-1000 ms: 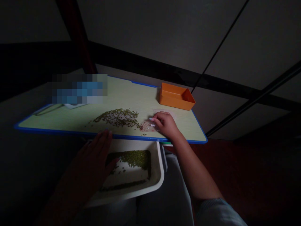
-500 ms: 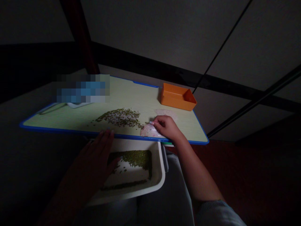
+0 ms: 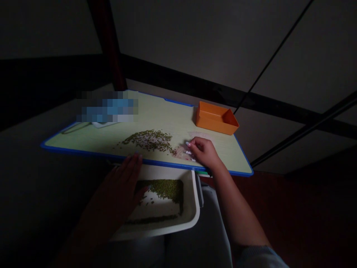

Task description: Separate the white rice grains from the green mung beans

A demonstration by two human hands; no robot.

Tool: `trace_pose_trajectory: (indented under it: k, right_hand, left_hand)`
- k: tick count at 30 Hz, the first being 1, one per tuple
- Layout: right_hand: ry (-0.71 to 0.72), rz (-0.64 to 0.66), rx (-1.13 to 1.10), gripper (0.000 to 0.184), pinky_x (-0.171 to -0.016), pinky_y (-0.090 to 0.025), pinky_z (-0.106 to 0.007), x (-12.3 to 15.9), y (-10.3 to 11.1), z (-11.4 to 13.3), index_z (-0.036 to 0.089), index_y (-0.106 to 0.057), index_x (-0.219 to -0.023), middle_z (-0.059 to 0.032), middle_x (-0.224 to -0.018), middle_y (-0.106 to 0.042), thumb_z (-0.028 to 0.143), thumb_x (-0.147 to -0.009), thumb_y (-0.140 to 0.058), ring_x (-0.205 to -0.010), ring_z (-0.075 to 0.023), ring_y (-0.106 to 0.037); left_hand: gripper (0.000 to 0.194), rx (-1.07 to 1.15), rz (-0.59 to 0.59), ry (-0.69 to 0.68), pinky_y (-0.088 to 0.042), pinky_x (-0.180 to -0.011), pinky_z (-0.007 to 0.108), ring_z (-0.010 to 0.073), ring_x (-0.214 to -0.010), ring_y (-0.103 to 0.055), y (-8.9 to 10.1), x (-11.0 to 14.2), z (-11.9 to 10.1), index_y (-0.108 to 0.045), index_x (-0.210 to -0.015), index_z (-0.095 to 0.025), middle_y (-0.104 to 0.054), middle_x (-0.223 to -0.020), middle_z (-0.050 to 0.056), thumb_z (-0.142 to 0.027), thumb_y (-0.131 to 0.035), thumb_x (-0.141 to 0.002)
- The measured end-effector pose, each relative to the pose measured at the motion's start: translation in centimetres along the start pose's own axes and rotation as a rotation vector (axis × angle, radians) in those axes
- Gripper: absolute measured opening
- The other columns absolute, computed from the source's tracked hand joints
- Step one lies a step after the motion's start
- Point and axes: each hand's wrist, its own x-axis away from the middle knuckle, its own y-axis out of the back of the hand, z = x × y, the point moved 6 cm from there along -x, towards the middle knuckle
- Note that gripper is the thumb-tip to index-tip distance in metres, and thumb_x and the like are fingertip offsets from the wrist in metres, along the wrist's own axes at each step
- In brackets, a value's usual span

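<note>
Dimly lit, the right hand (image 3: 205, 152) curled nearly closed at center, the left hand (image 3: 124, 182) lay fingers-extended, lower left; any hold was unclear. Careless sweeping could have scattered green grains (image 3: 153, 140).

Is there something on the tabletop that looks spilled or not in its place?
A few dark grains lie apart, left of the main pile on the tabletop, so they look strayed. Nothing appears damaged.

No text, brand or number legible; pinkish print (image 3: 180, 153) on tabletop (image 3: 164, 117) too dim.
</note>
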Motion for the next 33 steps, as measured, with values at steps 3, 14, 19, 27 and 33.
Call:
trace_pose_trajectory:
  k: [3,14,19,27,33]
  right_hand:
    - [0.027,0.013,0.056,0.027,-0.058,-0.033,-0.024,-0.1,-0.3,0.3,0.02,-0.055,-0.067,0.0023,-0.057,-0.054,0.035,-0.089,-0.055,-0.056,-0.0119,-0.048]
    - [-0.042,-0.216,0.124,0.027,-0.059,-0.036,-0.025,-0.2,1.0,-0.5,0.02,-0.059,-0.07,-0.0004,-0.061,-0.06,0.036,-0.091,-0.052,-0.059,-0.0141,-0.051]
    - [-0.053,-0.162,0.164,0.026,-0.058,-0.034,-0.025,-0.4,0.7,-0.7,0.02,-0.061,-0.071,-0.0005,-0.06,-0.061,0.036,-0.09,-0.055,-0.057,-0.0139,-0.052]
    - [-0.028,-0.07,0.089,0.026,-0.061,-0.036,-0.024,-0.4,0.0,0.0,0.019,-0.06,-0.068,0.001,-0.057,-0.059,0.034,-0.09,-0.055,-0.055,-0.0128,-0.051]
    - [-0.005,-0.046,0.058,0.027,-0.061,-0.036,-0.024,-0.3,0.1,0.4,0.019,-0.06,-0.067,0.0021,-0.054,-0.057,0.034,-0.089,-0.056,-0.054,-0.0122,-0.049]
  left_hand:
    - [0.079,-0.009,-0.014,0.0,-0.04,-0.108,0.051,0.0312,-0.143,-0.038,0.1,-0.1,-0.1,-0.002,-0.152,-0.015,-0.037,-0.156,0.017,-0.051,-0.033,-0.089]
    - [0.077,0.019,-0.027,-0.008,-0.038,-0.11,0.051,0.0313,-0.142,-0.039,0.1,-0.1,-0.1,-0.014,-0.151,-0.013,-0.038,-0.155,0.017,-0.05,-0.038,-0.088]
    - [0.076,0.009,-0.013,-0.011,-0.04,-0.109,0.051,0.0319,-0.142,-0.039,0.3,-0.2,-0.1,-0.018,-0.15,-0.011,-0.039,-0.155,0.018,-0.049,-0.039,-0.087]
    - [0.075,-0.003,0.036,0.015,-0.037,-0.112,0.05,0.0307,-0.145,-0.035,0.1,-0.2,-0.1,-0.016,-0.151,-0.012,-0.034,-0.157,0.018,-0.046,-0.04,-0.088]
    - [0.079,-0.014,0.046,0.01,-0.037,-0.112,0.051,0.0309,-0.145,-0.033,0.0,0.0,0.0,-0.007,-0.152,-0.014,-0.032,-0.158,0.018,-0.048,-0.039,-0.088]
